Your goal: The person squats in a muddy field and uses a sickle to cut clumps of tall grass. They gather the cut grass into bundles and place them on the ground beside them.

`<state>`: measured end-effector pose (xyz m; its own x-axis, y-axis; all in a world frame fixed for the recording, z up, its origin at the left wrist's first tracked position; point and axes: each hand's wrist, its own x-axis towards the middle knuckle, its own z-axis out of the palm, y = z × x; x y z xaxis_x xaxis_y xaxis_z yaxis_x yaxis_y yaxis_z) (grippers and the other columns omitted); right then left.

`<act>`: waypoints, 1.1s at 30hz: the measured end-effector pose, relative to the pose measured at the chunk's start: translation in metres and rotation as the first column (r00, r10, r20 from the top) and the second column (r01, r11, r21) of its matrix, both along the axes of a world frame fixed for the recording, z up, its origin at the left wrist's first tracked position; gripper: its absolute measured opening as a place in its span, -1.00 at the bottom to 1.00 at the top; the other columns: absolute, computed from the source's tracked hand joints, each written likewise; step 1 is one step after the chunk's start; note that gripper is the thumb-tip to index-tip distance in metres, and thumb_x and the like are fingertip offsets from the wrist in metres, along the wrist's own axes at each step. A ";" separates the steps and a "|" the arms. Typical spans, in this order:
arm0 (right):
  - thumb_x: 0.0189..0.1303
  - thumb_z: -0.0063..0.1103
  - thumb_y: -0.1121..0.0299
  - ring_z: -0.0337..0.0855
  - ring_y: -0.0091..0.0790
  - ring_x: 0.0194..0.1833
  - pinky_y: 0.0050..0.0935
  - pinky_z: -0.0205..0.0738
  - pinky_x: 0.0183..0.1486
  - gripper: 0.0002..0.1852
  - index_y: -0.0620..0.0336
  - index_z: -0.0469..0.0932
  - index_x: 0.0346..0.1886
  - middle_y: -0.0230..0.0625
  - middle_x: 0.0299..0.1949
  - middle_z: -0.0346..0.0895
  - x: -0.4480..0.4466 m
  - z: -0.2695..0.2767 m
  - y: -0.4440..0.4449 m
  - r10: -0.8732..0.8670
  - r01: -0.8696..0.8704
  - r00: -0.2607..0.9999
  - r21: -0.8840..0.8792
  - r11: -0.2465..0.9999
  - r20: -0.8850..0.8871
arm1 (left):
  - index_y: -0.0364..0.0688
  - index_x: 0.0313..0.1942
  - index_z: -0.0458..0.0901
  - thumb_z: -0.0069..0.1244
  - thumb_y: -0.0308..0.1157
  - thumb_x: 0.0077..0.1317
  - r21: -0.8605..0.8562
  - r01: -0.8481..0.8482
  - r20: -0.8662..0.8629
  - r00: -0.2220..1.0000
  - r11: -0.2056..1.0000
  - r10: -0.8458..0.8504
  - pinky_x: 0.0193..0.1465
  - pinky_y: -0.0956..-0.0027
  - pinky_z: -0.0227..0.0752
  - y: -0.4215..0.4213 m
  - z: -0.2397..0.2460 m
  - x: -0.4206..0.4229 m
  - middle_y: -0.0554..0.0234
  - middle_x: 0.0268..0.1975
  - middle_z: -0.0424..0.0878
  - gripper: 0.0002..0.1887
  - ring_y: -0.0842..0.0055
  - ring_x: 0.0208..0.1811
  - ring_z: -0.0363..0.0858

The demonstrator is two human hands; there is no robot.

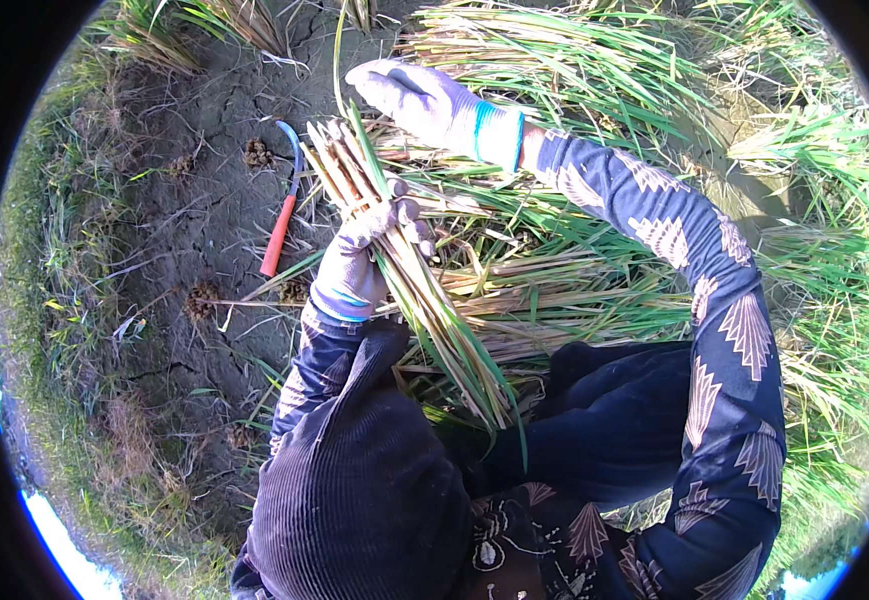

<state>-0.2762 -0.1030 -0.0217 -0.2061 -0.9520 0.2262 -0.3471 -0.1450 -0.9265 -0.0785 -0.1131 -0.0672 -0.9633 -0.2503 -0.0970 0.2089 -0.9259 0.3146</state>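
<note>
My left hand (374, 232), in a pale knit glove with a blue-edged cuff, is closed around a bundle of cut cereal stalks (434, 315), probably rice. The cut ends point up and left, while green leaves trail down over my lap. A strip of straw crosses the bundle near my thumb. Above the cut ends is my gloved right hand (408, 97), fingers close together. A long thin blade (339, 37) rises past its fingertips; whether they pinch it is unclear. To the left of the bundle, a sickle (280, 217) with an orange handle and curved metal blade lies on the soil.
Cut stalks lie in heaps (577, 60) at the top and beside my dark-clothed leg (614, 412). Stubble clumps (258, 154) dot the cracked soil (179, 120) on the left. Uncut tufts (247, 26) stand at the upper left, and grass (66, 315) lines the left rim.
</note>
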 end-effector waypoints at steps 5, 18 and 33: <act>0.19 0.10 0.09 0.67 -0.10 -0.26 -0.24 0.51 -0.18 -0.64 0.16 0.61 -0.15 -0.13 -0.31 0.66 -0.028 -0.037 0.025 0.114 0.108 0.932 0.565 0.818 -0.343 | -0.16 -0.14 0.48 -0.09 -0.26 0.43 -0.016 -0.296 -0.061 0.954 0.955 0.295 -0.06 0.26 0.34 -0.031 0.008 0.015 0.48 -0.43 0.28 -0.82 0.58 -0.35 0.35; 0.07 0.18 0.13 0.65 -0.07 -0.10 -0.22 0.48 -0.06 -0.54 0.27 0.56 -0.03 0.02 -0.18 0.62 -0.032 -0.091 0.064 0.282 0.264 0.779 0.701 0.662 -0.560 | -0.13 -0.05 0.51 0.02 -0.34 0.34 -0.006 -0.415 0.257 0.879 0.910 0.402 -0.24 0.32 0.41 -0.014 -0.010 0.012 0.50 -0.53 0.32 -0.79 0.61 -0.49 0.35; 0.33 -0.10 -0.05 0.57 0.03 -0.07 -0.14 0.39 0.01 -0.46 0.27 0.43 0.08 0.13 -0.15 0.56 0.032 -0.004 0.043 0.441 -0.154 0.872 0.736 0.659 -0.212 | -0.26 0.05 0.48 0.01 -0.28 0.35 -0.013 -0.300 0.268 0.918 0.954 0.293 0.08 0.20 0.52 -0.013 -0.042 -0.010 0.15 -0.09 0.63 -0.66 0.33 -0.06 0.63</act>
